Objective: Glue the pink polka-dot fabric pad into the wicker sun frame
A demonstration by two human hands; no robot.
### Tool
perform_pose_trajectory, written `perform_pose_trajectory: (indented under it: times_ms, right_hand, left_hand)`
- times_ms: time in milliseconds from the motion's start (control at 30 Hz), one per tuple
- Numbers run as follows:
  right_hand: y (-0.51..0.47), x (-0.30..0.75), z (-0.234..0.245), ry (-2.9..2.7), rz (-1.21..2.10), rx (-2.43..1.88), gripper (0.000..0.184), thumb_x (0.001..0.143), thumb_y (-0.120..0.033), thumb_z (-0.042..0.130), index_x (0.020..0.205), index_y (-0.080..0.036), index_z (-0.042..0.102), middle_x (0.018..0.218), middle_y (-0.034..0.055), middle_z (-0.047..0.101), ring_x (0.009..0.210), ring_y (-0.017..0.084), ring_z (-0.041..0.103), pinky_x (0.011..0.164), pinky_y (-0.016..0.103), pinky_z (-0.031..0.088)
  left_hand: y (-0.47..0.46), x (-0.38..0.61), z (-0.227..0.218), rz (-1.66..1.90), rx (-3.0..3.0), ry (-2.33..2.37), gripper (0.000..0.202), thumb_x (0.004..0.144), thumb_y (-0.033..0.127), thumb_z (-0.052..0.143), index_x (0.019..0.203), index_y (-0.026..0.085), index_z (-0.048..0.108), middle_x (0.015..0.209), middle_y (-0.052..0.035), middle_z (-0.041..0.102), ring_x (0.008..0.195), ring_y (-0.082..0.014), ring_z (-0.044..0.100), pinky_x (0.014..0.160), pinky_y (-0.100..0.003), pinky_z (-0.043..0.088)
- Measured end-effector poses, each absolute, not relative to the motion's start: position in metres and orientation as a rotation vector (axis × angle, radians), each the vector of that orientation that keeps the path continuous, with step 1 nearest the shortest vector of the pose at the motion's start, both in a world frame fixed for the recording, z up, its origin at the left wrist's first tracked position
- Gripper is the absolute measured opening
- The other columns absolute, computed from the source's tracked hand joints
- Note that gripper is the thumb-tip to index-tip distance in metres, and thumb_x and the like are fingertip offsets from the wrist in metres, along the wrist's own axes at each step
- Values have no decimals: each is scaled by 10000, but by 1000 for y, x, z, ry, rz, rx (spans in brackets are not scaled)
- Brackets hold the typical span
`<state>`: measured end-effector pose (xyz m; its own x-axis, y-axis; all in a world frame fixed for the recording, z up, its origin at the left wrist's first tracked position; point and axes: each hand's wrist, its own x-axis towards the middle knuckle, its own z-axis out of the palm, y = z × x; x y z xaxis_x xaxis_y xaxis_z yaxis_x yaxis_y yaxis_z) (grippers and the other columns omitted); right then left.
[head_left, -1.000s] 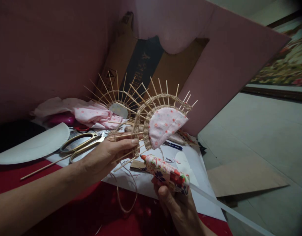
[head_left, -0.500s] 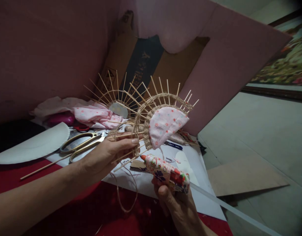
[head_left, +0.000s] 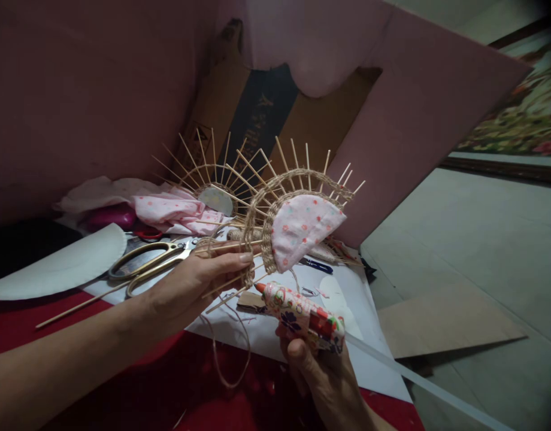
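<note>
My left hand (head_left: 217, 269) is closed on the lower left edge of a fan-shaped woven piece (head_left: 269, 224). Thin sticks radiate from it, twine is woven across them, and a half-round of pink floral fabric (head_left: 305, 230) covers its middle. A loose loop of twine (head_left: 248, 353) hangs below. In my right hand (head_left: 320, 371) is a glue gun (head_left: 302, 314) wrapped in floral covering, a long clear glue stick (head_left: 428, 383) trailing from its back. Its orange nozzle is at the lower end of the woven band; whether they touch I cannot tell.
Gold-handled scissors (head_left: 154, 260), a white half-disc (head_left: 60, 263) and a loose stick (head_left: 78, 306) lie at the left. Behind are crumpled pink fabric (head_left: 172, 209) and a second stick fan (head_left: 217, 200). A dark cutter (head_left: 318, 265) rests on white paper (head_left: 387, 371). Cardboard (head_left: 275, 120) stands at the back.
Almost nothing differs. The fan's upper sticks have shifted very slightly to the right; both hands keep their grip.
</note>
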<state>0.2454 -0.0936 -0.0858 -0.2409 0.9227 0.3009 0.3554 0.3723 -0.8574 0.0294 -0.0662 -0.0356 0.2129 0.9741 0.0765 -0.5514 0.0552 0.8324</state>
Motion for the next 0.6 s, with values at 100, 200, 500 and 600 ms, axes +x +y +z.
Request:
perform_pose_trajectory:
  times_ms: [100, 200, 500, 600]
  right_hand:
    - [-96, 242, -83, -1743, 842, -1192, 396, 761, -576, 595, 935, -235, 696, 788, 68, 678, 819, 260, 634, 718, 374, 541]
    - [-99, 239, -80, -1714, 837, -1221, 418, 763, -601, 575, 935, -243, 703, 922, 79, 690, 905, 267, 628, 838, 408, 512]
    - [-97, 241, -81, -1786, 815, -1195, 427, 786, -590, 551, 921, -217, 708, 725, 61, 672, 736, 234, 635, 643, 335, 550]
    - [-95, 243, -81, -1832, 780, -1152, 411, 811, -578, 525, 911, -225, 710, 726, 64, 669, 724, 229, 633, 663, 340, 543]
  left_hand:
    - [-67, 30, -35, 1274, 869, 643, 172, 800, 123, 613, 950, 156, 689, 893, -13, 726, 807, -120, 646, 741, -222, 489]
    - [-67, 30, -34, 1269, 873, 663, 195, 798, 136, 619, 983, 142, 677, 909, -32, 726, 827, -139, 645, 757, -245, 483]
    - [-68, 28, -36, 1242, 872, 601, 205, 813, 135, 611, 1007, 158, 673, 947, -25, 731, 839, -126, 642, 759, -232, 470]
    - [-67, 28, -36, 1252, 879, 613, 222, 810, 129, 609, 1020, 160, 674, 945, -28, 729, 829, -128, 642, 750, -236, 473]
